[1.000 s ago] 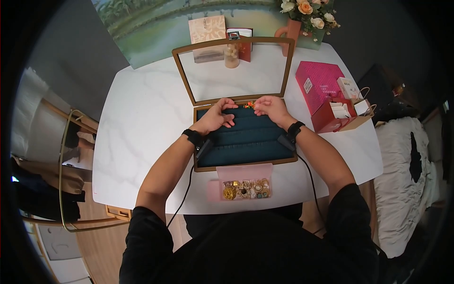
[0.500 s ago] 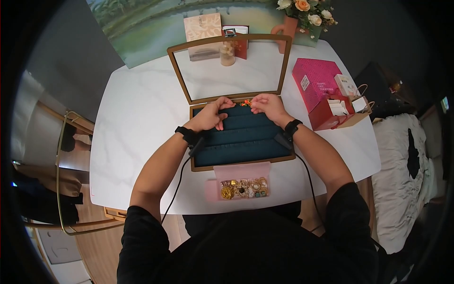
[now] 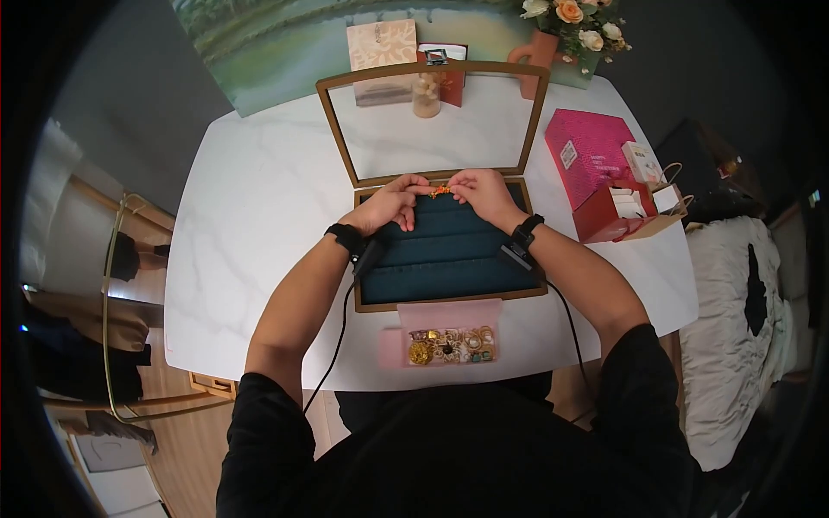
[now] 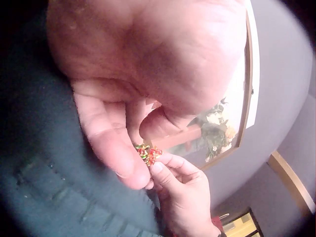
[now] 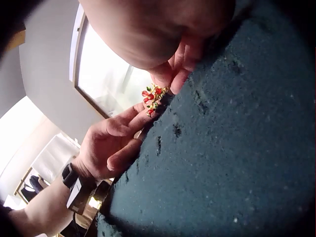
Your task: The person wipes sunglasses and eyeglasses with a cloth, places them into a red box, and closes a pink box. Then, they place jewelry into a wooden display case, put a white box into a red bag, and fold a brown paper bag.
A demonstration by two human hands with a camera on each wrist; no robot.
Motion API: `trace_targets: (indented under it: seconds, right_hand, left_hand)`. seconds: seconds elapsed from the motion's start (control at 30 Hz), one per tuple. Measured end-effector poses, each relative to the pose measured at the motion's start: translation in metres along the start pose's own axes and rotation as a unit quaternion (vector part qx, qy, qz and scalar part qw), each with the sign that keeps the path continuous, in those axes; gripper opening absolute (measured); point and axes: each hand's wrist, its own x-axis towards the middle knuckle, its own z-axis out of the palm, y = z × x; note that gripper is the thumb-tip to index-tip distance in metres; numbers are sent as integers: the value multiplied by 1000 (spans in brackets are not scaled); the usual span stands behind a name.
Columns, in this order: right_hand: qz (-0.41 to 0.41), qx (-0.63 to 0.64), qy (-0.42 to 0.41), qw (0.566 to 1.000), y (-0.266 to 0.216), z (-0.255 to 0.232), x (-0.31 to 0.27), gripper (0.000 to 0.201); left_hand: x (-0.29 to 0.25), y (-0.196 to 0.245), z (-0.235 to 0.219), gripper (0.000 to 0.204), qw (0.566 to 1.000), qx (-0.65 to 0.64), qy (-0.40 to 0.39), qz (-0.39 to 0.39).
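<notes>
A jewellery box with a wooden frame and rows of teal padding lies in front of me, its clear lid standing up at the back. Over the rearmost padding, my right hand pinches a small gold-coloured piece of jewellery with red beads and green leaves between thumb and fingers. My left hand reaches in from the other side. Its extended fingers touch the piece's left end, with the thumb held apart, as the right wrist view shows. Right fingertips partly hide the jewellery in the left wrist view.
Nearer the front edge stands an open pink case filled with rings and other jewellery. At right are a magenta box and a red paper bag. Behind the lid stand a jar, cards and a flower vase.
My right hand has shifted slightly left with the piece of jewellery. The gap to my left hand has closed, and left fingers now meet the piece.
</notes>
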Motion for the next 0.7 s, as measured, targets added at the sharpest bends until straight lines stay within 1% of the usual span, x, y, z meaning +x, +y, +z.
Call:
trace_targets:
  seconds: [0.03,0.07,0.13,0.17,0.23,0.37,0.43,0.57,0.63,0.7]
  right_hand:
    - [-5,-28,2,1000,-2,1,-1,12]
    - [-5,-28,0,1000,-4,3,-2,12]
    - [-23,-105,27,994,-9,5,-7,11]
    - [-22,-105,27,994,-9,7,-8,11]
    - [-83,-151,62,983,-9,12,-8,11]
    - [-83,-171,59,980,-11,15,-7,9]
    - [-111,-209,53,970,-15,16,-9,8]
    - [-113,-215,62,968,-17,17,-10,7]
    - [-115,-239,72,962,-17,16,-12,8]
    - [-106,-227,72,965,-16,14,-13,8]
  left_hand:
    - [0,1,0,59,1000,1,-1,2]
    - [1,-2,-1,59,1000,-1,0,2]
    - [3,-6,-2,61,1000,-7,-11,17]
    - [3,-7,-2,61,1000,-8,-11,16]
    - [4,-6,-2,65,1000,-2,-18,24]
    - [5,-10,-4,69,999,-18,-22,26]
    - [4,-9,-4,66,999,-1,-16,30]
    - [3,-10,-3,64,999,7,-19,37]
    - [2,-9,-3,63,999,4,-23,39]
    - [2,-9,-3,63,999,5,-25,40]
